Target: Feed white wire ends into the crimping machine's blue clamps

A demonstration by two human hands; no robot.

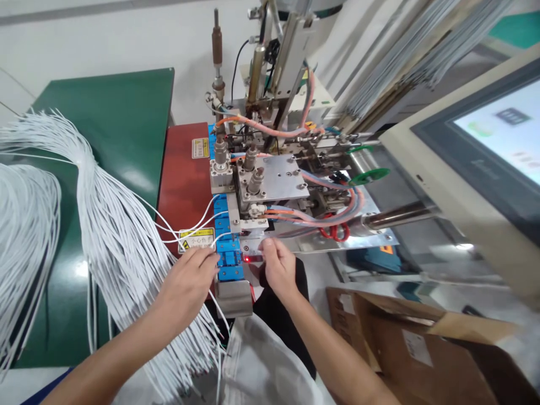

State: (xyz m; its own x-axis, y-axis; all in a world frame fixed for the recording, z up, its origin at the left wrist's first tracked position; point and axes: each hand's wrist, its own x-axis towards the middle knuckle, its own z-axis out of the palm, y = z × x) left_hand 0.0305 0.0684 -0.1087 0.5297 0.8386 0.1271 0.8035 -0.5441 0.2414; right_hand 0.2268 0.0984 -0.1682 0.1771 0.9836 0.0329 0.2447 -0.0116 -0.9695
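My left hand (188,284) is closed at the front of a row of blue clamp blocks (228,246), its fingertips pinched on a white cable (214,296) that is mostly hidden by the hand. Other white cables (206,216) run into the blocks just behind it. On the other side of the row, my right hand (279,269) is closed, thumb against the curled fingers. Whatever it grips is too small to make out. Between the two hands a red light (247,259) glows beside the blocks.
A large bundle of white cables (113,225) lies across the green table (126,107), with another coil (25,225) at far left. The machine (274,174) rises ahead with hoses and a wire spool (365,166). At right are a screen (498,124) and a cardboard box (413,349).
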